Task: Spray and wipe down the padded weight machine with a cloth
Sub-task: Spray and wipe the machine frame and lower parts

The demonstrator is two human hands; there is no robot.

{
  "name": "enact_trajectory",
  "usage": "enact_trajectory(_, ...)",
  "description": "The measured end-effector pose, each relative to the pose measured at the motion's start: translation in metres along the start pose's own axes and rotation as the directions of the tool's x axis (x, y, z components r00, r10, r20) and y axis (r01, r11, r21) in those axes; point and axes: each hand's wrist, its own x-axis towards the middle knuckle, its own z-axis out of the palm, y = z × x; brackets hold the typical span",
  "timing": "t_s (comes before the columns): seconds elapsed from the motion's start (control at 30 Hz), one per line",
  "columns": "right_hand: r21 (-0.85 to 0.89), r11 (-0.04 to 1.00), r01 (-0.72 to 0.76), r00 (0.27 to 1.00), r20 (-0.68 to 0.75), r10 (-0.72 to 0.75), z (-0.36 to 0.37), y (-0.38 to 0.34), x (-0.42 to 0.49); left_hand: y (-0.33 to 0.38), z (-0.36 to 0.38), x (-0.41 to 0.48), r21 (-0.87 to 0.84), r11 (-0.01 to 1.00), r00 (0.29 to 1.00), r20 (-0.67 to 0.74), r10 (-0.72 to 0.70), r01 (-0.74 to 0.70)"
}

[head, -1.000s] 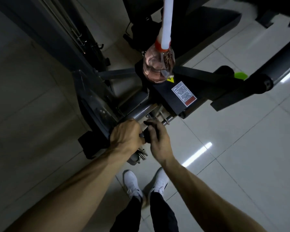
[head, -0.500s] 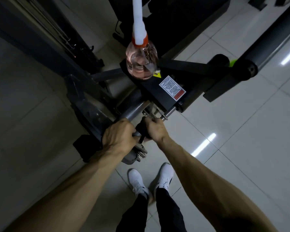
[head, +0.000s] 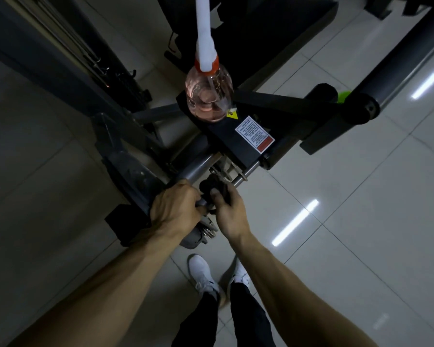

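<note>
A clear spray bottle (head: 209, 96) of pink liquid with a white and orange head stands on the black top of the weight machine (head: 246, 144). Below it a grey metal bar (head: 196, 169) runs toward me. My left hand (head: 176, 209) is closed around the near end of that bar. My right hand (head: 227, 209) grips a small dark cloth (head: 214, 187) pressed against the bar just beside my left hand. The cloth is mostly hidden by my fingers.
A black padded arm (head: 286, 101) reaches right to a roller pad (head: 361, 108), with something bright green (head: 345, 95) behind it. Weight stack rails (head: 68, 46) rise at the upper left. My white shoes (head: 203, 274) stand on pale floor tiles.
My right hand has shifted along the bar with the cloth, its fingers now wrapped over the cloth from below. My left hand has kept its grip on the bar.
</note>
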Motion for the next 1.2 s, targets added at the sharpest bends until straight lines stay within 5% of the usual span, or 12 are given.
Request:
enact_trajectory(0.1, -0.117, 0.990, 0.081, 0.997, 0.005, -0.081, -0.007, 0.002, 0.000, -0.001, 0.001, 0.001, -0.012, 1.000, 1.000, 0.006, -0.005, 0.005)
enact_trajectory(0.23, -0.113, 0.991, -0.068, 0.996, 0.047, 0.074, -0.007, -0.014, 0.024, 0.000, 0.001, 0.001, -0.011, 1.000, 1.000, 0.014, -0.011, 0.012)
enact_trajectory(0.47, -0.300, 0.950, 0.089, 0.996, 0.032, -0.083, -0.024, -0.007, -0.003, 0.001, -0.002, 0.003, -0.030, 1.000, 1.000, 0.027, -0.009, 0.010)
enact_trajectory(0.6, -0.233, 0.972, 0.013, 1.000, 0.008, -0.012, -0.009, -0.013, 0.018, 0.000, -0.001, 0.002, -0.019, 1.000, 0.999, 0.033, -0.008, 0.009)
enact_trajectory(0.77, -0.304, 0.943, 0.138, 0.990, 0.031, -0.135, -0.024, -0.009, -0.008, 0.000, -0.001, 0.003, -0.033, 0.999, 1.000, 0.015, -0.001, 0.001)
enact_trajectory(0.9, -0.215, 0.976, 0.042, 0.998, 0.046, -0.032, -0.011, -0.018, 0.019, 0.000, -0.002, 0.002, -0.032, 0.999, 1.000, 0.015, 0.001, -0.001)
enact_trajectory(0.97, -0.244, 0.953, 0.178, 0.983, 0.078, -0.164, -0.013, -0.007, 0.006, 0.000, -0.003, 0.002, -0.025, 1.000, 1.000, 0.025, -0.005, 0.006)
enact_trajectory(1.03, -0.379, 0.839, 0.390, 0.921, 0.141, -0.364, -0.024, 0.004, -0.011, 0.000, -0.003, 0.003, -0.024, 1.000, 1.000, 0.028, -0.002, 0.003)
enact_trajectory(1.1, -0.605, 0.585, 0.540, 0.830, 0.265, -0.491, -0.030, 0.003, -0.009, 0.000, -0.003, 0.002, -0.013, 1.000, 1.000, 0.020, 0.004, -0.003)
enact_trajectory(1.2, -0.763, 0.314, 0.565, 0.816, 0.460, -0.351, -0.025, -0.027, 0.014, -0.002, -0.001, 0.003, -0.002, 1.000, 1.000, 0.007, 0.006, -0.006)
